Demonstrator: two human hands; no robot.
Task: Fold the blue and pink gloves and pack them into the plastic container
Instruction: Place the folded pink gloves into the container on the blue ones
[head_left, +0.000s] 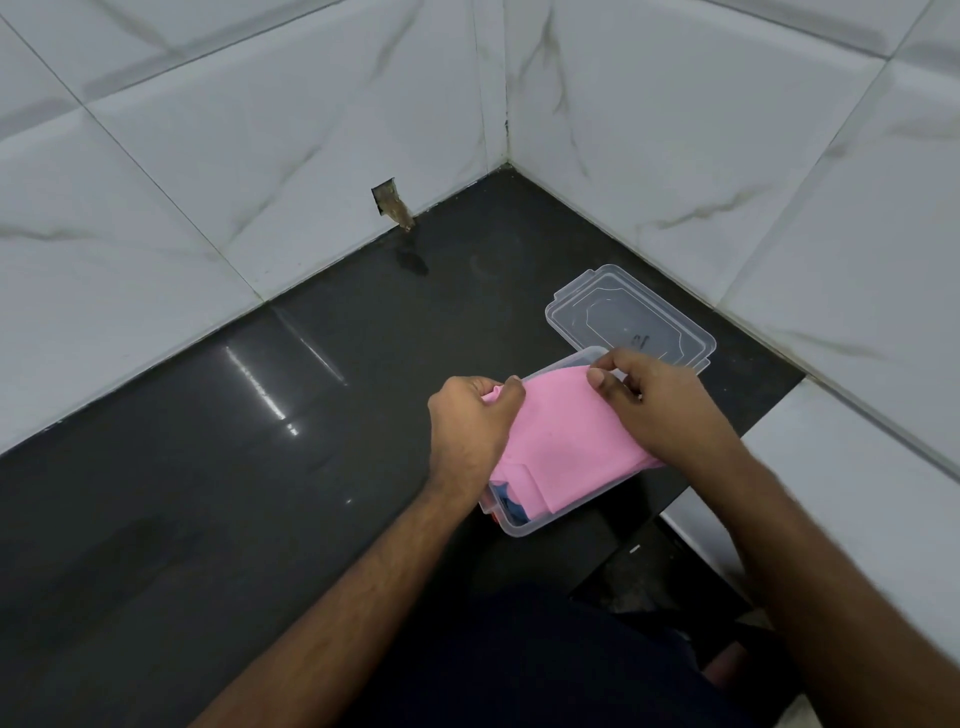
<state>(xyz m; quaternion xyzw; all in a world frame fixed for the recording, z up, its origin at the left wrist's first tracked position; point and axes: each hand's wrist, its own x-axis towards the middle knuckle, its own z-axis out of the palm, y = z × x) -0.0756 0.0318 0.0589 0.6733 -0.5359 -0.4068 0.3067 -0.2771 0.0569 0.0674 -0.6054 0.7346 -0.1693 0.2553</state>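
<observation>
Pink glove (566, 441) held over the plastic container (524, 527), both hands pinching its far corners.
Left hand (470, 421) and right hand (657, 402) should lower it flat onto the blue glove (511, 501) inside, near the counter's (208, 467) right edge, tucking every edge below the rim.

Most of the blue glove (514, 506) is buried under the pink glove (561, 441); only a small dark-blue patch peeks out at the near left corner of the container (524, 530). The pink glove and both hands cover nearly all of the container's inside and its far rim. The left hand (470, 415) hides the pink glove's left edge, and the right hand (660, 405) covers its right side and the near edge of the lid (628, 317). A small dark mark on the lid is too small to read. A red spot on the container's near left wall cannot be made out.
</observation>
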